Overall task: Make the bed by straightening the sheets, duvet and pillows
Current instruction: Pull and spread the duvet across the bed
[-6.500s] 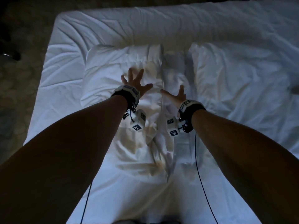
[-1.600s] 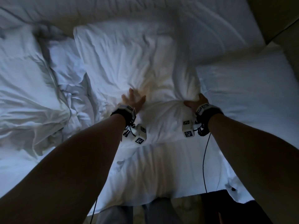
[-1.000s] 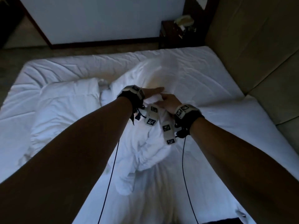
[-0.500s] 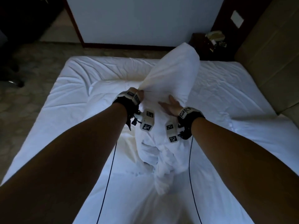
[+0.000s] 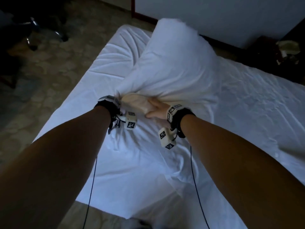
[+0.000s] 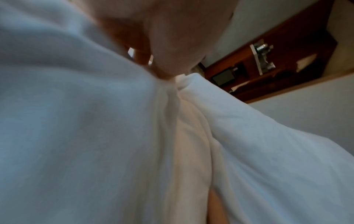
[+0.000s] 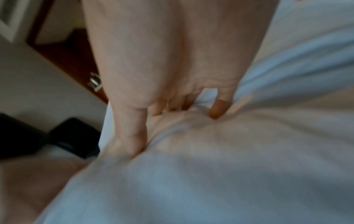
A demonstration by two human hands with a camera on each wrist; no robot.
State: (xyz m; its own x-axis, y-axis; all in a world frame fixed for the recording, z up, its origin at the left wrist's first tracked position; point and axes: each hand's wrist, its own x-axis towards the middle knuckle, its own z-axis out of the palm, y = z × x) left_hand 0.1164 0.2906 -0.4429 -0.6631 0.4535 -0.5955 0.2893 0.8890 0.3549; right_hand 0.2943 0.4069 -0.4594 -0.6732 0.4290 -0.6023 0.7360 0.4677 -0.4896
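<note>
A white pillow is held up over the bed, its far end tipped away from me. My left hand grips the pillow's near left corner and is mostly hidden by the fabric. In the left wrist view the left hand's fingers pinch a bunch of the pillow's cloth. My right hand grips the near end from the right. In the right wrist view the right hand's fingers dig into the pillow. Under it lies the wrinkled white sheet.
The patterned floor runs along the bed's left side, with a dark chair base at the far left. A dark nightstand with small items on it stands beyond the bed at the upper right, against the white wall.
Both hands have lifted the pillow off the bed and now hold it by its near end, tipped farther away. The head view has swung left.
</note>
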